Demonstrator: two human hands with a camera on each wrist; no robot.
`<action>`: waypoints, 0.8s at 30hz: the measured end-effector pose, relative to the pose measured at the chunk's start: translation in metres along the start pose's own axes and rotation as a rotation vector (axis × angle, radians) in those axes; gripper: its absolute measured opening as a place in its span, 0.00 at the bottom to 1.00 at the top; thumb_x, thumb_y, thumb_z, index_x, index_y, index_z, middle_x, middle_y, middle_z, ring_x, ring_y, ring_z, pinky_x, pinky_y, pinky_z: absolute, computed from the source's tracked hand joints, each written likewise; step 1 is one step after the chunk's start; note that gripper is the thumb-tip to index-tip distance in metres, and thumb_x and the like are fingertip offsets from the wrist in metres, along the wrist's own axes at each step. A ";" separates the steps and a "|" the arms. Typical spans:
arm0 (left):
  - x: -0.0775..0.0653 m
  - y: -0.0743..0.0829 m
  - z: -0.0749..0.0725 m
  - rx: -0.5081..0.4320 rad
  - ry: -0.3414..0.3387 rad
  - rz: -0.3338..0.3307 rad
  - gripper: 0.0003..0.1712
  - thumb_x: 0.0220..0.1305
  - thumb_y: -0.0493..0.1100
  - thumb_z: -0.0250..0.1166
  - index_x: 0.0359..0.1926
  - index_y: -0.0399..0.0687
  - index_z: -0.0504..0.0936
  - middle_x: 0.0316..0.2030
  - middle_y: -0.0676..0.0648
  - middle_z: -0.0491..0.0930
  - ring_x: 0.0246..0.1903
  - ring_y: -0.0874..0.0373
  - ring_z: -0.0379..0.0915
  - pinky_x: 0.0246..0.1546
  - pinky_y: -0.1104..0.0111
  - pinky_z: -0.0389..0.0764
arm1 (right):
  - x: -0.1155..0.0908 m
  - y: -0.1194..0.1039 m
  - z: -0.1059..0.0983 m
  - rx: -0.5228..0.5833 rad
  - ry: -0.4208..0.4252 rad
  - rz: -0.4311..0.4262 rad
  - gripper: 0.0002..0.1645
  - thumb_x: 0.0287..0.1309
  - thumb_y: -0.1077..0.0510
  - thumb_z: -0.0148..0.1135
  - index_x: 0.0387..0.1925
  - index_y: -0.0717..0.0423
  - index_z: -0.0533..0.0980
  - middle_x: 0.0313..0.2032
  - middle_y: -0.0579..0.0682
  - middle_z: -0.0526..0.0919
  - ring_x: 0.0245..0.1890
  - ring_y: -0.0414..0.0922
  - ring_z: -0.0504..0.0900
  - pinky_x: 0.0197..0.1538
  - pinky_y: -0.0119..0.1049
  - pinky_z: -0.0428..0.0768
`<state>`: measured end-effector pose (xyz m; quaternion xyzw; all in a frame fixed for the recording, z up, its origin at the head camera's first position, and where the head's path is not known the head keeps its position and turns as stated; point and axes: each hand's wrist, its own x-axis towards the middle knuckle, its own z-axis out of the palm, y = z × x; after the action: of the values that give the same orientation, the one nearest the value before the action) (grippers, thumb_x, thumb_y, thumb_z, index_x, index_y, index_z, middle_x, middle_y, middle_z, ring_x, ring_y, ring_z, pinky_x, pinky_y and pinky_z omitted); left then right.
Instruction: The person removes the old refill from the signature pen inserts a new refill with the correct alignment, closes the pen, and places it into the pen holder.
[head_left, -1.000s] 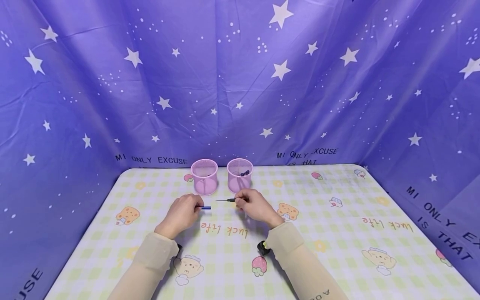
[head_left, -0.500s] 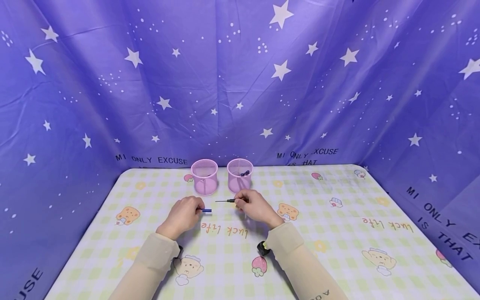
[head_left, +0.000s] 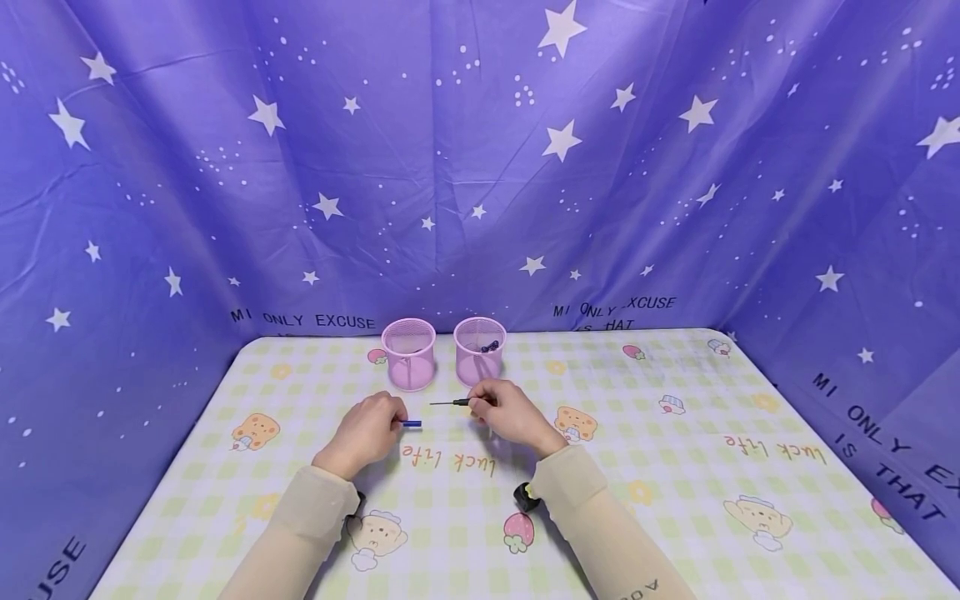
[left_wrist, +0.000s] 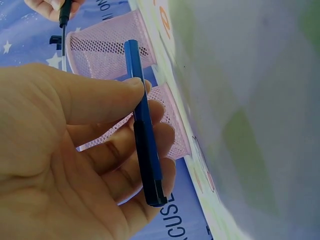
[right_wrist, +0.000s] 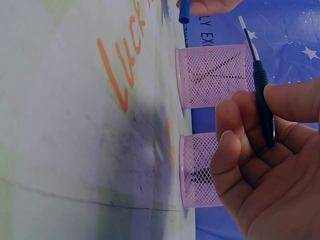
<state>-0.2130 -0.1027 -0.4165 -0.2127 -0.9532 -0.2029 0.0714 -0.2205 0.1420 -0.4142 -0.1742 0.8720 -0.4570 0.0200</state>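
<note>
My left hand (head_left: 367, 432) pinches a blue pen barrel (left_wrist: 134, 65) with a black clip, thumb on one side and fingers on the other. The barrel's hollow end (right_wrist: 184, 19) faces the right hand. My right hand (head_left: 516, 414) pinches a black ribbed pen grip (right_wrist: 261, 82) between thumb and fingers. From the grip a thin refill (right_wrist: 247, 40) with a pale end sticks out toward the left hand. In the head view, the two pen parts are apart, with the refill slightly farther back than the barrel.
Two pink mesh pen cups stand behind the hands. The left cup (head_left: 409, 367) holds something thin; the right cup (head_left: 480, 367) holds small dark parts. A checked tablecloth (head_left: 660, 533) covers the table, and a purple star-printed curtain (head_left: 480, 167) hangs behind it.
My left hand has drawn the pen barrel slightly nearer to the body, widening its gap from the refill. My right hand has stayed nearly still.
</note>
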 end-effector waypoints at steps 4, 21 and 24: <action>0.000 0.000 -0.001 -0.003 -0.001 -0.003 0.07 0.50 0.30 0.66 0.28 0.45 0.82 0.25 0.52 0.73 0.27 0.58 0.68 0.32 0.62 0.74 | -0.001 -0.001 0.000 -0.002 0.000 0.004 0.07 0.65 0.62 0.53 0.35 0.61 0.77 0.27 0.47 0.77 0.26 0.42 0.76 0.32 0.38 0.77; 0.004 0.008 -0.001 -0.116 -0.087 -0.010 0.08 0.52 0.30 0.64 0.27 0.48 0.81 0.25 0.55 0.74 0.27 0.60 0.67 0.33 0.64 0.72 | -0.001 0.001 -0.001 -0.001 -0.007 0.013 0.08 0.65 0.62 0.53 0.36 0.61 0.77 0.26 0.48 0.77 0.26 0.42 0.77 0.30 0.37 0.77; 0.005 0.009 -0.002 -0.087 -0.093 0.032 0.08 0.52 0.29 0.64 0.26 0.48 0.80 0.25 0.54 0.74 0.27 0.60 0.68 0.33 0.63 0.73 | 0.000 0.000 -0.001 -0.005 -0.011 0.011 0.08 0.65 0.61 0.52 0.37 0.61 0.77 0.26 0.48 0.77 0.25 0.42 0.76 0.29 0.37 0.77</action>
<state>-0.2133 -0.0945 -0.4101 -0.2397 -0.9423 -0.2328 0.0211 -0.2203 0.1429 -0.4134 -0.1717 0.8740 -0.4538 0.0268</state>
